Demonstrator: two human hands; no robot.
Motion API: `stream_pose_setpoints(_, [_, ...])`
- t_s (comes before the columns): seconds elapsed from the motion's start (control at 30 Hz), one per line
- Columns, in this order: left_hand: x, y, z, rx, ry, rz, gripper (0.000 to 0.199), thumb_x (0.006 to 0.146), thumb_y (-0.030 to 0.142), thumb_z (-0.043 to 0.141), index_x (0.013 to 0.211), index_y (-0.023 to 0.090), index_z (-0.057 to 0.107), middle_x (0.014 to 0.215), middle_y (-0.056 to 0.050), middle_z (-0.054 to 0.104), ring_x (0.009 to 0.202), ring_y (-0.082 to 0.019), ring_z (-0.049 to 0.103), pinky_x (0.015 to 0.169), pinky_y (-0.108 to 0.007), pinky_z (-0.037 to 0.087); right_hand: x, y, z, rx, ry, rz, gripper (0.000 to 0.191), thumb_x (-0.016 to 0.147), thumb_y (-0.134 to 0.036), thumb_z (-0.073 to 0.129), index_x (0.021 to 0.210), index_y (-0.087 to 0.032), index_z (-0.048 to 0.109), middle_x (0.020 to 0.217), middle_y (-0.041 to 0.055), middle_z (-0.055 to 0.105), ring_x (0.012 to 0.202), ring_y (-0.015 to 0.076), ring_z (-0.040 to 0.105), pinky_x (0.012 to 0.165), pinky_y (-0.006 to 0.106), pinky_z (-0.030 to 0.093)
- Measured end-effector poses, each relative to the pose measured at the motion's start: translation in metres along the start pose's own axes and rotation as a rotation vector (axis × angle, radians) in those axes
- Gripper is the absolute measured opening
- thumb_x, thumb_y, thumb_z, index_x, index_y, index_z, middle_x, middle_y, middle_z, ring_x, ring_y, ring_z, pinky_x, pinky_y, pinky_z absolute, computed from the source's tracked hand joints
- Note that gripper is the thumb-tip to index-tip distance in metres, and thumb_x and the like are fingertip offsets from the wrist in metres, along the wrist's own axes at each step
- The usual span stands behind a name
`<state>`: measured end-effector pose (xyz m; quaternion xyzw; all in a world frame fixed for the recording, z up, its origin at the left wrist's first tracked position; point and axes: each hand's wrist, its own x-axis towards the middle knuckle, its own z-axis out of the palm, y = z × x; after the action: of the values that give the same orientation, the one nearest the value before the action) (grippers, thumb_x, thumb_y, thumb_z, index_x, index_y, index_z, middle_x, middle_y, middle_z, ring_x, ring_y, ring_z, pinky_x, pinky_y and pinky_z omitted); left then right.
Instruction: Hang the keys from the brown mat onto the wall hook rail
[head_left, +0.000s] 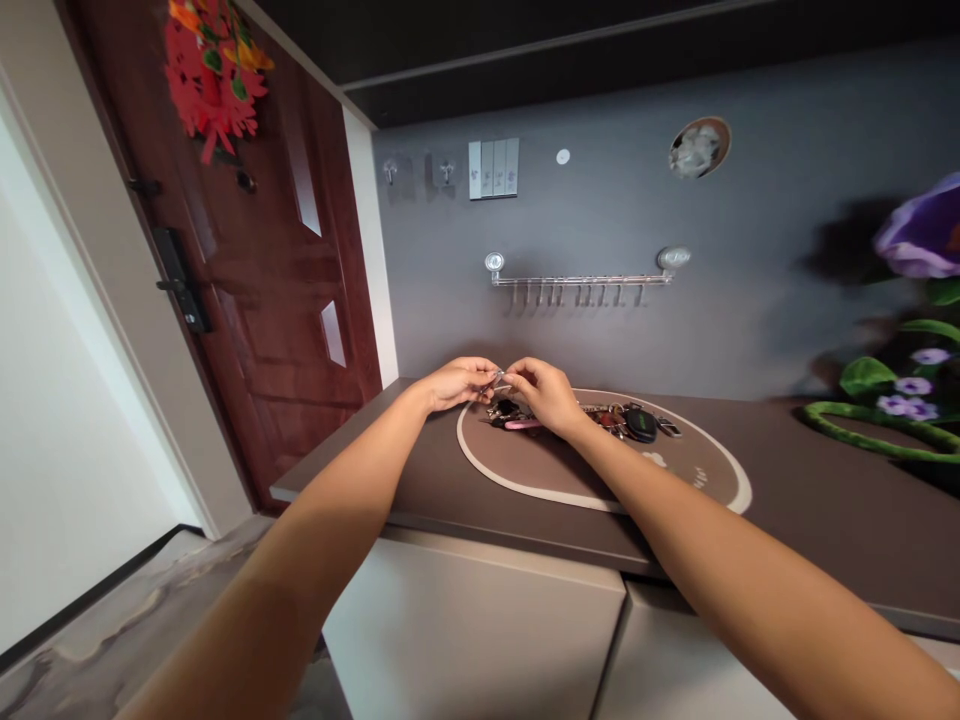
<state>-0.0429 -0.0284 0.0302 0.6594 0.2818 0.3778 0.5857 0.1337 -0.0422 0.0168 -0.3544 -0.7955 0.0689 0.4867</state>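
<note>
My left hand (463,384) and my right hand (541,390) meet above the left part of a brown oval mat (555,477) with a cream edge. Between their pinched fingertips is a small shiny metal piece (499,376), perhaps a key or ring; its shape is too small to tell. Keys (504,409) lie on the mat just under the hands, beside a pink strip (522,425). To the right of my right hand are more keys and a black fob (641,423). My right hand hides part of the pile.
A hook rail (581,281) is fixed to the grey wall behind the dark countertop (825,520). Switches (493,168) sit above it. Purple artificial flowers (919,240) stand at right, a red-brown door (277,300) at left. A dark cabinet (600,60) overhangs the counter.
</note>
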Motion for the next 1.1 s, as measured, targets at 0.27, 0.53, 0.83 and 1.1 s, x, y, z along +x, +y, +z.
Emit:
stream_pose_setpoints(0.27, [0.003, -0.004, -0.001, 0.04, -0.036, 0.038, 0.024, 0.067, 0.025, 0.065, 0.08, 0.013, 0.05, 0.067, 0.002, 0.052, 0.059, -0.007, 0.052, 0.061, -0.024, 0.041, -0.001, -0.003, -0.003, -0.011, -0.019, 0.052, 0.025, 0.079, -0.037, 0.043, 0.077, -0.017, 0.059, 0.069, 0.0009, 0.06, 0.064, 0.0118, 0.052, 0.064, 0.024, 0.039])
stream_pose_setpoints(0.53, [0.002, -0.003, 0.001, 0.084, -0.054, 0.044, 0.023, 0.069, 0.028, 0.063, 0.082, 0.012, 0.051, 0.068, 0.002, 0.052, 0.058, -0.006, 0.052, 0.06, -0.023, 0.041, 0.0, 0.002, -0.001, 0.139, -0.033, 0.181, 0.022, 0.075, -0.035, 0.049, 0.08, -0.017, 0.06, 0.074, 0.0024, 0.063, 0.066, 0.0126, 0.056, 0.066, 0.025, 0.043])
stream_pose_setpoints(0.83, [0.005, -0.007, -0.002, 0.076, -0.046, 0.061, 0.028, 0.068, 0.03, 0.064, 0.086, 0.012, 0.051, 0.072, -0.001, 0.055, 0.066, -0.008, 0.055, 0.068, -0.025, 0.043, 0.001, 0.002, -0.004, 0.384, -0.029, 0.27, 0.034, 0.069, -0.047, 0.054, 0.074, -0.014, 0.056, 0.064, -0.0003, 0.055, 0.057, 0.0088, 0.049, 0.06, 0.023, 0.041])
stream_pose_setpoints(1.1, [0.007, -0.011, 0.008, 0.141, -0.04, 0.092, 0.03, 0.068, 0.034, 0.064, 0.085, 0.012, 0.052, 0.075, -0.002, 0.056, 0.069, -0.008, 0.056, 0.07, -0.025, 0.044, 0.001, 0.002, -0.005, 0.362, -0.009, 0.225, 0.032, 0.072, -0.047, 0.05, 0.076, -0.016, 0.051, 0.066, -0.0016, 0.052, 0.06, 0.0095, 0.049, 0.062, 0.024, 0.042])
